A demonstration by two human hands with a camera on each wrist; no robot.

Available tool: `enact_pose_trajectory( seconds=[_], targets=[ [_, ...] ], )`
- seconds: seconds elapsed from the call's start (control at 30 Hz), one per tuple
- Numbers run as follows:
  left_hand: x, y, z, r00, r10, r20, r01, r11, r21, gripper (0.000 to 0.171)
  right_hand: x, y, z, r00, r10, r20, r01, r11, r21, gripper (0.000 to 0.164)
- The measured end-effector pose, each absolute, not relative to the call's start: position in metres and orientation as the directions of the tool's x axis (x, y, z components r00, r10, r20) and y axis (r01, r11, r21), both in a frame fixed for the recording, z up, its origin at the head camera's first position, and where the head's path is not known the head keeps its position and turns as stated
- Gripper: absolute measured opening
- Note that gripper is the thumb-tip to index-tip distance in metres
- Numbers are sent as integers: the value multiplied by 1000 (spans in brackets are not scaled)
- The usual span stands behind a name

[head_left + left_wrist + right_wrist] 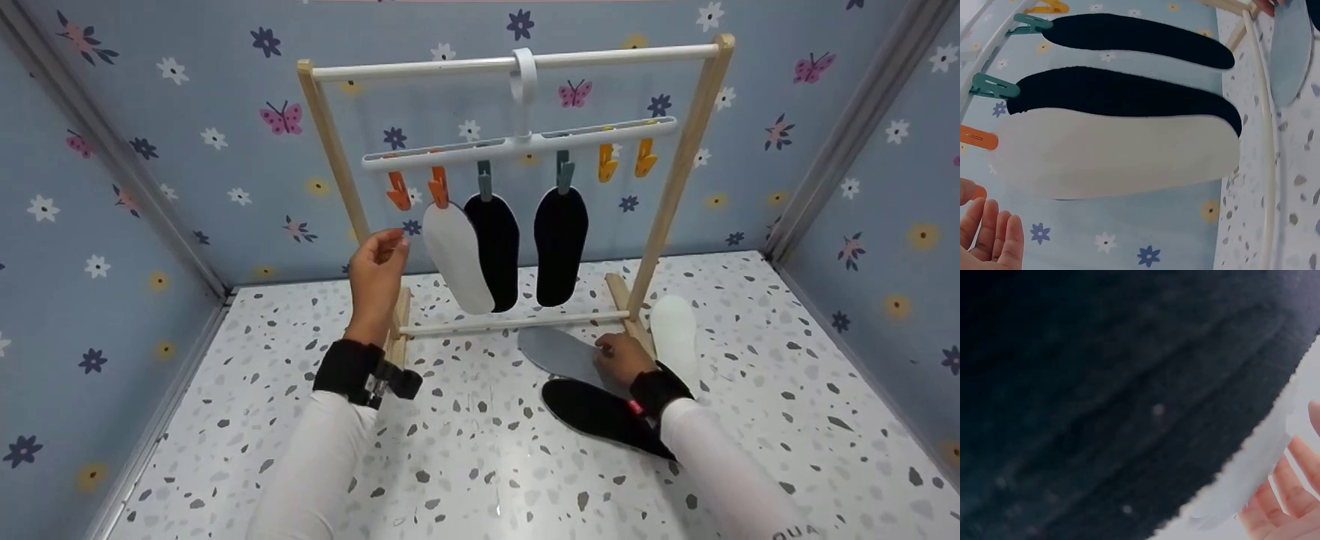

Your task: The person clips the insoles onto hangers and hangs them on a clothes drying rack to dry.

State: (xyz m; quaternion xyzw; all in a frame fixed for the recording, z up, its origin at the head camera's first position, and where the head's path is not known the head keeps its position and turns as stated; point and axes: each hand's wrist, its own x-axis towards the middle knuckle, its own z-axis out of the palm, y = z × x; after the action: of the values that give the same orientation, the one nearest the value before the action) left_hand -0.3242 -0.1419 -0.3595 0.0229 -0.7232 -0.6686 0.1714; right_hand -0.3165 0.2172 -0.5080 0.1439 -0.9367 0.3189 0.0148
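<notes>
My left hand [379, 281] is raised just left of a hanging white insole [459, 262], holding nothing. Its fingers look relaxed in the left wrist view, near the tip of an orange clip [980, 192]. Another orange clip [439, 187] grips the white insole's top. Behind it a black insole [506, 247] hangs from a green clip [484, 180], and a second black insole [562, 247] hangs to the right. Down on the floor, my right hand [624, 358] is at a grey insole [559, 352]. In the right wrist view its fingers [1292, 486] are fairly straight, with the thumb apart.
A white hanger [517, 146] hooks over the wooden rack's top rail [622, 56]. Two yellow clips [607, 163] dangle at its right end. On the speckled floor [450, 450] lie a black insole [592, 412] beside my right wrist and a pale insole [673, 330] outside the rack's right foot.
</notes>
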Motion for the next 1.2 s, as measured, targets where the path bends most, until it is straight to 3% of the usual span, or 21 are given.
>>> enact_pose_trajectory(
  seconds=[0.3, 0.77, 1.2],
  targets=[
    [-331, -148, -352, -935, -261, 242, 222, 105, 969, 36, -320, 219, -507, -944, -295, 149, -327, 766, -553, 11],
    [-337, -153, -336, -935, -113, 336, 338, 1, 941, 48, -321, 222, -496, -954, -238, 183, -300, 766, -568, 11],
    [-340, -152, -328, -914, -103, 393, 401, -78, 913, 47, -321, 221, -492, -946, -275, 170, -322, 760, -565, 7]
  ],
)
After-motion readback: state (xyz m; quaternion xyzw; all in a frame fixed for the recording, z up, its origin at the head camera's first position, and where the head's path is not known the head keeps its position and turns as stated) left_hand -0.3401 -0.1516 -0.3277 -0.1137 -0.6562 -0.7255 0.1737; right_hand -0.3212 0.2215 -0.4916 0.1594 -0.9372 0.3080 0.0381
